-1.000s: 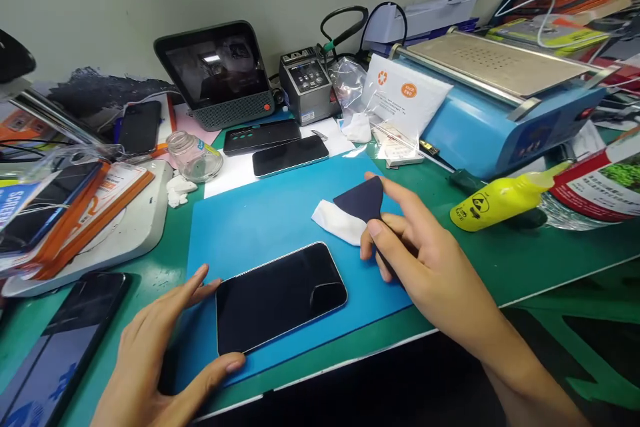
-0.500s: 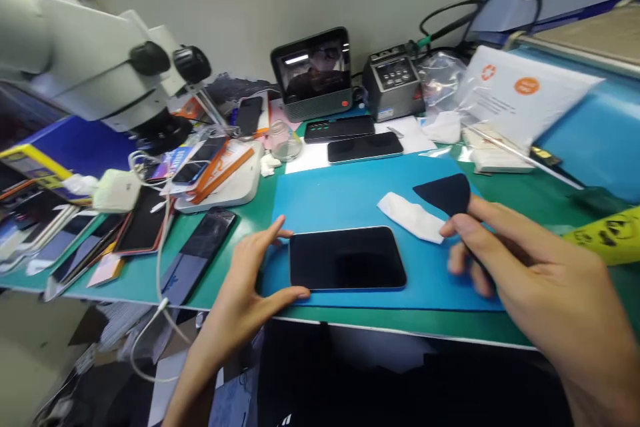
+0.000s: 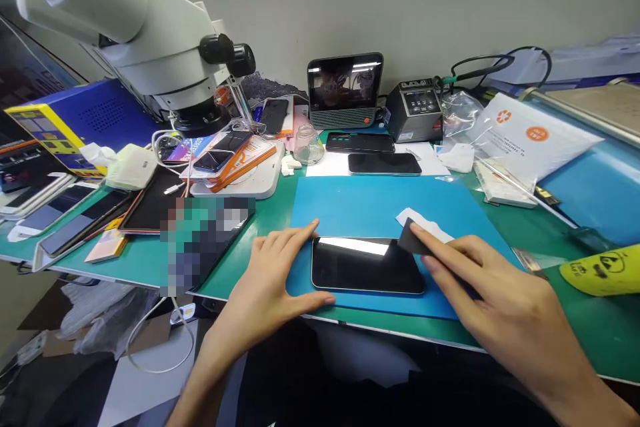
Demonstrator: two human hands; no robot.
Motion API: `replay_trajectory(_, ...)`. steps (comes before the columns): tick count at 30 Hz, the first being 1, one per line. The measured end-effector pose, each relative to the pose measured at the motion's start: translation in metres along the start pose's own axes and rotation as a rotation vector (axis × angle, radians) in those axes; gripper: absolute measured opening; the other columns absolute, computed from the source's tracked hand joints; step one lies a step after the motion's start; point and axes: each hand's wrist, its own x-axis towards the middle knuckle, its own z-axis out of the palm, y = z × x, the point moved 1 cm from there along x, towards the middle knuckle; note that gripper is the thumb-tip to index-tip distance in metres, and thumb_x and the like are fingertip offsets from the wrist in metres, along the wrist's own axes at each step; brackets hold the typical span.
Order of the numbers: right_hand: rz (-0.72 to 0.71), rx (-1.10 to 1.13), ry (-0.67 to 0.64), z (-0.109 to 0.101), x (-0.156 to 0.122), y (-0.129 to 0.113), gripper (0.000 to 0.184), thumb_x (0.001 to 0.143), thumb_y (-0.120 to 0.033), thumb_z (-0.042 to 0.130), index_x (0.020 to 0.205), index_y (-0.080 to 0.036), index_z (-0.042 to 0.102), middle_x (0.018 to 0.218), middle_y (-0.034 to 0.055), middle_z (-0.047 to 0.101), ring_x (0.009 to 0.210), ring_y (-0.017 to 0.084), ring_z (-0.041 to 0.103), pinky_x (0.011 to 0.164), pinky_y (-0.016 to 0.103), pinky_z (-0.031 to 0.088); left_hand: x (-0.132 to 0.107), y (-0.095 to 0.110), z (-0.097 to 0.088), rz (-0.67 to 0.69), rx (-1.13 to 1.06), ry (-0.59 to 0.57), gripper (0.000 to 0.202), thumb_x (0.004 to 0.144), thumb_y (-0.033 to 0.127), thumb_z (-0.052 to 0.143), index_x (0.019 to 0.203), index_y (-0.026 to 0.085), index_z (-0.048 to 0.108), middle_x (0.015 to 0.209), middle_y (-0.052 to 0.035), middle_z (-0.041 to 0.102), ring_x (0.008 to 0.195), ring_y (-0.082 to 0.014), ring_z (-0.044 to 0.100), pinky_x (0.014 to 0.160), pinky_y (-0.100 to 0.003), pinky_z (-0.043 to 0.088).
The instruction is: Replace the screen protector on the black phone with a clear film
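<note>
A smartphone [image 3: 367, 270] with a dark, glossy screen lies face up on the blue mat [image 3: 345, 203]. My left hand [image 3: 273, 273] spans its left end, thumb at the near edge and fingertips at the far corner, holding it by the edges. Between the thumb and fingers of my right hand [image 3: 493, 310] is a thin, dark flat pad [image 3: 411, 238], whose material I cannot make out. The pad is over the phone's right far corner; contact with the glass is unclear. A white wipe [image 3: 431, 224] lies behind the pad, partly covered by it.
Two other phones, one black [image 3: 360, 142] and one thinner [image 3: 384, 163], lie behind the mat. A microscope [image 3: 165, 47] overhangs the left side, above stacked phones and boxes. A glass jar [image 3: 307, 147], a display device [image 3: 345, 97] and a yellow roll [image 3: 603, 271] stand around.
My right hand has brought the dark pad left and down, from beside the white wipe to the phone's right end. The camera view has shifted; my left hand stays at the phone's left end.
</note>
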Motion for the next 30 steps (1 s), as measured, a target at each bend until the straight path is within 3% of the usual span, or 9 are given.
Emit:
replay_trajectory(5, -0.262, -0.058, -0.093, -0.006, 0.008, -0.020, 0.049, 0.111, -0.018, 0.057, 0.160, -0.023, 0.056, 0.105, 0.0031, 0.071, 0.067, 0.012, 0.067, 0.058, 0.029, 0.046, 0.000, -0.003, 0.004, -0.003, 0.005, 0.007, 0.093, 0.095, 0.056, 0.080, 0.172, 0.038, 0.031, 0.161, -0.0095, 0.060, 0.139, -0.0351, 0.055, 0.121, -0.057, 0.039)
replay_trajectory(9, -0.331, 0.042, -0.183, 0.003, 0.023, -0.040, 0.048, 0.107, -0.007, 0.052, 0.152, -0.019, 0.064, 0.101, 0.0038, 0.070, 0.070, 0.012, 0.069, 0.059, 0.026, 0.049, -0.001, -0.004, 0.006, -0.018, 0.044, 0.023, 0.092, 0.098, 0.056, 0.078, 0.173, 0.036, 0.029, 0.156, -0.0101, 0.063, 0.135, -0.0340, 0.054, 0.119, -0.054, 0.040)
replay_trajectory(13, -0.366, 0.052, -0.209, 0.014, 0.033, -0.057, 0.050, 0.102, -0.003, 0.051, 0.149, -0.015, 0.066, 0.096, 0.0041, 0.069, 0.067, 0.013, 0.065, 0.055, 0.029, 0.045, -0.001, -0.001, 0.005, 0.042, 0.085, 0.043, 0.093, 0.099, 0.056, 0.076, 0.173, 0.032, 0.025, 0.158, -0.0071, 0.064, 0.134, -0.0299, 0.056, 0.116, -0.046, 0.038)
replay_trajectory(20, -0.460, -0.067, -0.281, 0.008, 0.041, -0.069, 0.048, 0.103, -0.004, 0.043, 0.144, -0.011, 0.067, 0.091, 0.0044, 0.064, 0.064, 0.016, 0.057, 0.055, 0.033, 0.038, 0.002, -0.002, 0.002, 0.094, 0.085, 0.074, 0.093, 0.098, 0.064, 0.073, 0.171, 0.029, 0.028, 0.155, -0.0043, 0.066, 0.130, -0.0259, 0.058, 0.110, -0.040, 0.035)
replay_trajectory(30, -0.607, -0.297, -0.345, -0.004, 0.052, -0.081, 0.058, 0.090, -0.003, 0.044, 0.145, -0.002, 0.064, 0.092, 0.0095, 0.064, 0.071, 0.023, 0.064, 0.060, 0.039, 0.041, 0.003, -0.004, 0.003, 0.140, 0.083, 0.095, 0.092, 0.100, 0.061, 0.072, 0.172, 0.024, 0.028, 0.154, -0.0012, 0.067, 0.129, -0.0236, 0.056, 0.110, -0.039, 0.033)
